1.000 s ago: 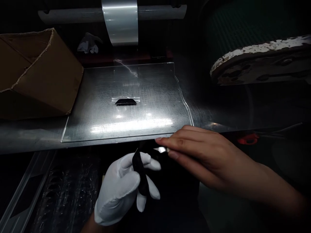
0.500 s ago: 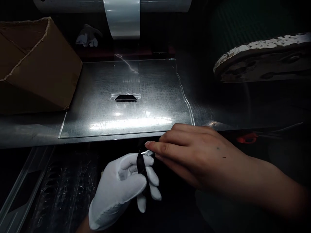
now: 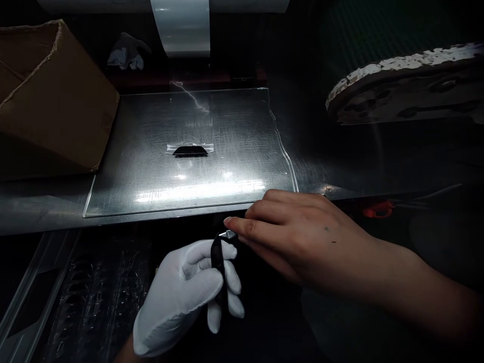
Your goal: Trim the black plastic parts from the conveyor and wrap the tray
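My left hand (image 3: 177, 292), in a white glove, pinches a small black curved strip (image 3: 217, 257) upright between thumb and fingers. My bare right hand (image 3: 291, 232) comes in from the right, closed around a small craft knife (image 3: 228, 234). Only the silver blade end of the knife shows; its handle is hidden by the fingers. The blade is at the top end of the strip, and whether it touches I cannot tell. Behind both hands, a similar black piece (image 3: 190, 150) lies under a strip of clear tape on a glass plate (image 3: 242, 171).
A cardboard box (image 3: 75, 111) stands at left. Wide clear tape (image 3: 181, 27) hangs from a roll at the back. A green belt machine (image 3: 401, 91) is at right, with orange-handled scissors (image 3: 378, 209) below it. A clear plastic tray (image 3: 102, 297) sits lower left.
The camera view has shifted slightly, so everything sits a little further left. The knife blade has turned slightly at the strip's top end. Both hands keep their hold.
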Action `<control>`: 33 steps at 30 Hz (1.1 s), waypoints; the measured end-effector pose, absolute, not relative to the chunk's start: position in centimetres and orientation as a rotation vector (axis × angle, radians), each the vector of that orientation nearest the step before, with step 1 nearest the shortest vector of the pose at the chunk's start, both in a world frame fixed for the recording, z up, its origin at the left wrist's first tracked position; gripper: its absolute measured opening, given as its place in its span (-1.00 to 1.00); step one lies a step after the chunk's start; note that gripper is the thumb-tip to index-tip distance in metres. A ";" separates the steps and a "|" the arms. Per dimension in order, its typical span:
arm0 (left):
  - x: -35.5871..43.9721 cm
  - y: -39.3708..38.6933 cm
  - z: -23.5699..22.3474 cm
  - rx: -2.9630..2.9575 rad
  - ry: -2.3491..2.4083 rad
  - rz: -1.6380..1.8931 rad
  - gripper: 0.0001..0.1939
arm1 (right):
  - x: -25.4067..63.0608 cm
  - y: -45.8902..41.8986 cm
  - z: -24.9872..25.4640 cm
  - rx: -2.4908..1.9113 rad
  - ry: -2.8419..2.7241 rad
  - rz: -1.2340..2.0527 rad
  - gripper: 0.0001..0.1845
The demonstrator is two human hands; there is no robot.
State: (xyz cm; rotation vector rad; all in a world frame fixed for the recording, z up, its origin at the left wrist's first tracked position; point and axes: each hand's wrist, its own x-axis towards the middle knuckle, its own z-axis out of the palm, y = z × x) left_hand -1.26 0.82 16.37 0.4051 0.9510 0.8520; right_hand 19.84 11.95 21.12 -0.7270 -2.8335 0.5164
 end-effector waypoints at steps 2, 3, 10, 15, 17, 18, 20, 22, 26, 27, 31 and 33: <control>-1.4 0.8 16.2 0.402 0.909 0.838 -0.56 | 19.9 12.2 21.2 -0.697 -2.861 0.496 -0.65; -1.5 0.9 16.2 0.397 0.878 0.831 -0.57 | 19.9 12.3 21.3 -0.674 -2.881 0.475 -0.65; -1.6 1.6 16.1 0.351 0.734 0.772 -0.63 | 20.0 12.5 22.4 -0.539 -2.941 0.443 -0.62; -1.7 1.2 15.4 0.332 0.629 0.872 -0.68 | 20.7 12.7 22.3 -0.617 -2.779 0.516 -0.66; -1.9 1.1 15.3 0.344 0.613 0.957 -0.71 | 21.2 12.8 21.9 -0.712 -2.693 0.567 -0.70; -1.9 1.1 15.2 0.352 0.604 0.997 -0.72 | 21.4 12.8 21.7 -0.761 -2.653 0.596 -0.73; -1.9 1.1 15.4 0.344 0.617 1.067 -0.73 | 21.7 12.6 21.2 -0.816 -2.594 0.677 -0.76; -1.7 1.1 15.8 0.297 0.690 1.163 -0.74 | 21.6 12.1 21.0 -0.800 -2.573 0.763 -0.76; -1.3 1.2 16.5 0.241 0.853 1.340 -0.76 | 20.7 11.2 21.0 -0.749 -2.618 0.808 -0.78; -1.3 1.3 16.6 0.254 0.867 1.359 -0.78 | 20.4 11.0 21.1 -0.755 -2.635 0.809 -0.78; -1.5 1.2 16.7 0.291 0.912 1.405 -0.79 | 19.5 10.8 21.6 -0.801 -2.716 0.792 -0.75; -1.6 1.1 16.7 0.274 0.939 1.408 -0.78 | 19.2 10.9 21.6 -0.816 -2.755 0.754 -0.73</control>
